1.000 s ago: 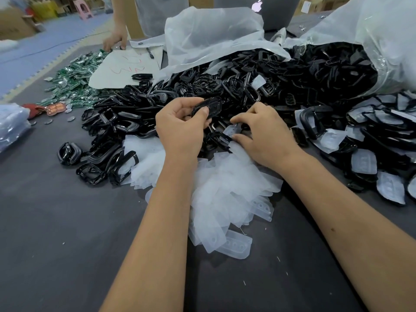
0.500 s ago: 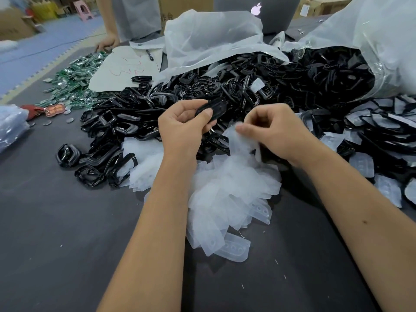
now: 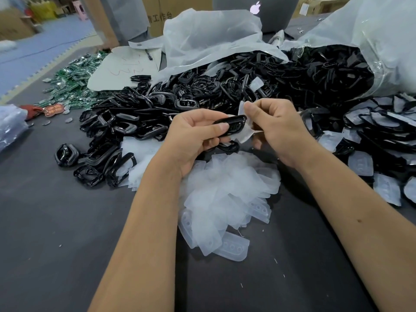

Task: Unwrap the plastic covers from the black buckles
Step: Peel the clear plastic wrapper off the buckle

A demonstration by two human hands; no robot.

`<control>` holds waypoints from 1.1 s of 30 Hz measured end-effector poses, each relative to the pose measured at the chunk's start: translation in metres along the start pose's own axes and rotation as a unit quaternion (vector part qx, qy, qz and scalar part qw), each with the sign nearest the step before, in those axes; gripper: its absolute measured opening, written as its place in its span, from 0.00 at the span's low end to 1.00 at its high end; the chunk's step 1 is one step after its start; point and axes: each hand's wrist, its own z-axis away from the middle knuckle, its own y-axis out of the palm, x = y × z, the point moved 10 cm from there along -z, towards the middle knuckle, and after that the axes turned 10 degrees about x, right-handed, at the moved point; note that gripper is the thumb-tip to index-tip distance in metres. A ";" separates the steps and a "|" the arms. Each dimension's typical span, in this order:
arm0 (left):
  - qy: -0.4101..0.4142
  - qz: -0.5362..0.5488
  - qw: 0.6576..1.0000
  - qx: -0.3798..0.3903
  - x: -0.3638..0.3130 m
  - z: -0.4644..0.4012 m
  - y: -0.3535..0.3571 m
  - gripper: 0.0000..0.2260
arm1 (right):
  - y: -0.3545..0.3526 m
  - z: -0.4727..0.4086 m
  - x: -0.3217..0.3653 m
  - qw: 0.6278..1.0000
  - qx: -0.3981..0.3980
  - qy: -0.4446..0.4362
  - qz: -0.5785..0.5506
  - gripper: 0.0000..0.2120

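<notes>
My left hand (image 3: pixel 193 134) grips a black buckle (image 3: pixel 231 124) between thumb and fingers, above the table's middle. My right hand (image 3: pixel 276 129) pinches a thin translucent plastic cover (image 3: pixel 244 122) that hangs at the buckle's right end, partly behind it. Below both hands lies a heap of removed clear covers (image 3: pixel 227 197). A big pile of bare black buckles (image 3: pixel 139 122) spreads to the left and behind. Buckles still in their covers (image 3: pixel 378 140) lie at the right.
A large clear plastic bag (image 3: pixel 382 41) full of buckles lies open at the back right. Green circuit boards (image 3: pixel 74 82), a white sheet (image 3: pixel 121 68) and a laptop (image 3: pixel 256 12) sit at the back. Another small bag (image 3: pixel 9 127) lies at the left edge of the dark table (image 3: pixel 56 221).
My right hand rose from the pile with a plastic cover pinched and came up beside the buckle. My left hand moved slightly lower and right, holding the buckle. The camera moved closer.
</notes>
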 end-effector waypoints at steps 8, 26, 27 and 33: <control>-0.043 -0.036 0.986 0.159 0.002 0.010 0.015 0.08 | -0.009 0.002 -0.001 0.997 -0.060 0.018 -0.045 0.18; 0.056 0.005 0.987 -0.152 -0.008 0.006 -0.035 0.08 | -0.009 0.010 0.003 0.996 -0.060 -0.001 -0.067 0.10; 0.057 0.002 0.986 -0.156 -0.008 0.006 -0.035 0.08 | -0.008 0.011 0.004 0.996 -0.058 -0.001 -0.068 0.09; 0.056 -0.002 0.986 -0.157 -0.007 0.005 -0.033 0.08 | -0.005 0.012 0.004 0.996 -0.056 0.007 -0.071 0.04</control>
